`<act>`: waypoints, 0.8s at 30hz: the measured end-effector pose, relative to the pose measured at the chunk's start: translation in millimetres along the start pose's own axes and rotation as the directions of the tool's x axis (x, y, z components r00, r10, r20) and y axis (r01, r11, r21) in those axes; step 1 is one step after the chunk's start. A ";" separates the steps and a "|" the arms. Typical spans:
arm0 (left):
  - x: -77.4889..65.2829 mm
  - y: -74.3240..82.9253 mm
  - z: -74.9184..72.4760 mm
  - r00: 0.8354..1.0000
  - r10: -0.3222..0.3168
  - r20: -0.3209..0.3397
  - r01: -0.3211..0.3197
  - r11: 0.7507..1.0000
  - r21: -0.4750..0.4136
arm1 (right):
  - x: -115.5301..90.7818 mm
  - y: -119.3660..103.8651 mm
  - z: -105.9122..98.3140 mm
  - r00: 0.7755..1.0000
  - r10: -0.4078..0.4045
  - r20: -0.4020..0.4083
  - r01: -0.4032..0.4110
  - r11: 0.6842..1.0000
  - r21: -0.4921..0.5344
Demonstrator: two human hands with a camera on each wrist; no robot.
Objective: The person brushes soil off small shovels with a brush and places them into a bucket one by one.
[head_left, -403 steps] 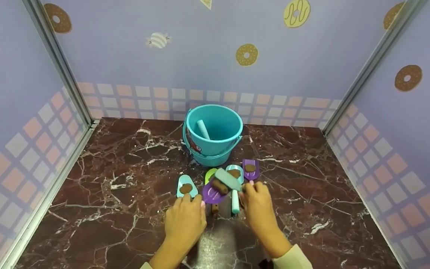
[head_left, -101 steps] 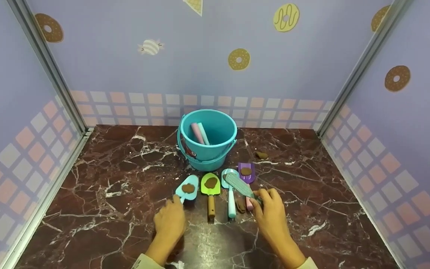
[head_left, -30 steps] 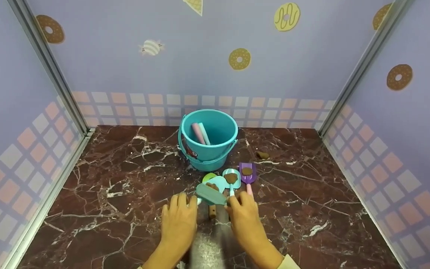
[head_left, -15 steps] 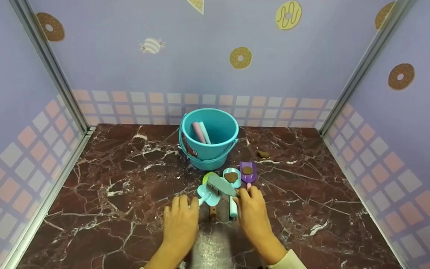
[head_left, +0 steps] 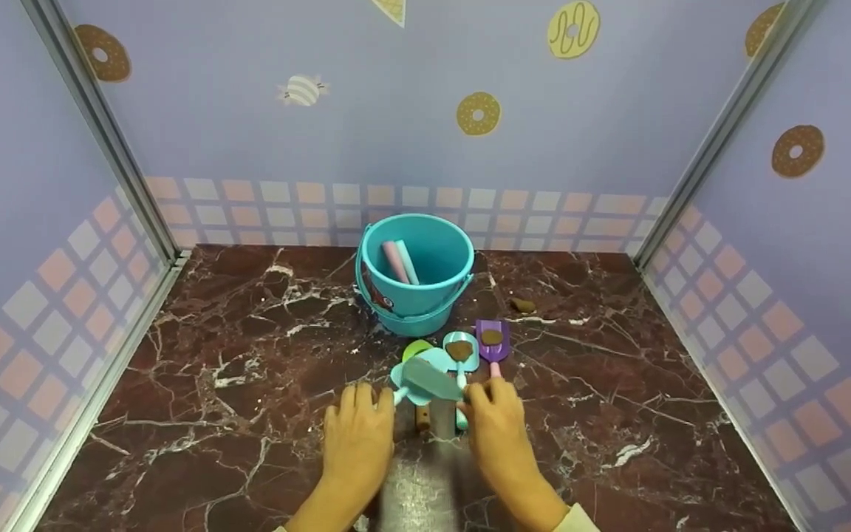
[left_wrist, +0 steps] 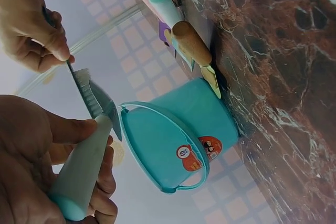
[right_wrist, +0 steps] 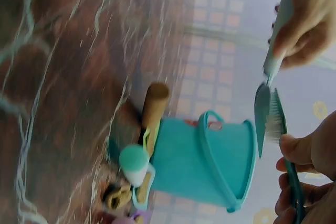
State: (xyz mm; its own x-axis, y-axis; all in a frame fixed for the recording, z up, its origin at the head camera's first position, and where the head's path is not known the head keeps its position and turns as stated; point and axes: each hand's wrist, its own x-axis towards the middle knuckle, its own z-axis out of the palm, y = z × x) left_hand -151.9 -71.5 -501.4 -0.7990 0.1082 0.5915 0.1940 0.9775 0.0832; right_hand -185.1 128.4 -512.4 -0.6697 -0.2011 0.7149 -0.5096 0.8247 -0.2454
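Observation:
My left hand [head_left: 357,436] grips the pale handle of a light-blue toy shovel [left_wrist: 84,169], whose blade is raised above the table. In my right hand [head_left: 499,436] is a brush [head_left: 433,380] with a grey-green back, pinched by its handle. Its bristles [right_wrist: 273,121] face the shovel blade and seem to touch it. Below and behind lie a green shovel [head_left: 417,347] with a brown handle, largely covered in the head view, another light-blue shovel [head_left: 472,360] and a purple shovel [head_left: 503,349] with a pink handle. Brown lumps sit on the latter two.
A turquoise bucket [head_left: 418,307] stands behind the shovels, with a pink handle [head_left: 396,260] and a pale-blue handle [head_left: 408,261] inside. Another brown lump [head_left: 522,304] lies right of it on the dark marbled table [head_left: 233,384]. Patterned walls enclose the back and sides.
The purple shovel my left hand held at first is gone from it; a pink handle now shows in the bucket. The light-blue shovel was lifted, and the brush moved across its blade.

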 end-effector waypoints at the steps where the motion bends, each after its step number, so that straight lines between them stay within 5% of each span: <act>1: -0.9 0.2 0.6 1.000 0.004 -0.003 -0.004 1.000 0.008 | 1.1 3.0 0.3 1.000 0.018 -0.008 -0.018 1.000 -0.006; 8: -1.5 0.1 4.5 1.000 0.009 -0.016 -0.009 0.999 0.036 | 10.8 14.5 0.6 0.999 0.032 -0.016 -0.032 0.999 0.024; 16: 4.5 -3.7 1.7 1.000 -0.017 -0.025 0.017 1.000 0.020 | 13.5 -0.7 -7.6 0.999 -0.024 -0.032 0.028 0.992 0.126; 20: 4.2 -2.7 -1.8 1.000 -0.019 -0.002 0.019 1.000 0.012 | 9.1 -8.1 -4.5 0.995 -0.094 0.011 0.093 0.991 0.092; 24: 2.3 -0.1 -4.7 1.000 -0.011 0.020 0.011 1.000 0.004 | 8.7 -3.5 -1.0 0.999 -0.041 0.018 0.041 0.999 0.027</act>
State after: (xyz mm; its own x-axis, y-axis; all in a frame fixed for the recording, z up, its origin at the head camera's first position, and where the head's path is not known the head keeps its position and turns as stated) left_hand -151.1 -72.2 -496.3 -0.8123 0.1006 0.5745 0.1826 0.9794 0.0866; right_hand -188.7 124.3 -504.7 -0.6577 -0.2442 0.7126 -0.5507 0.8014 -0.2337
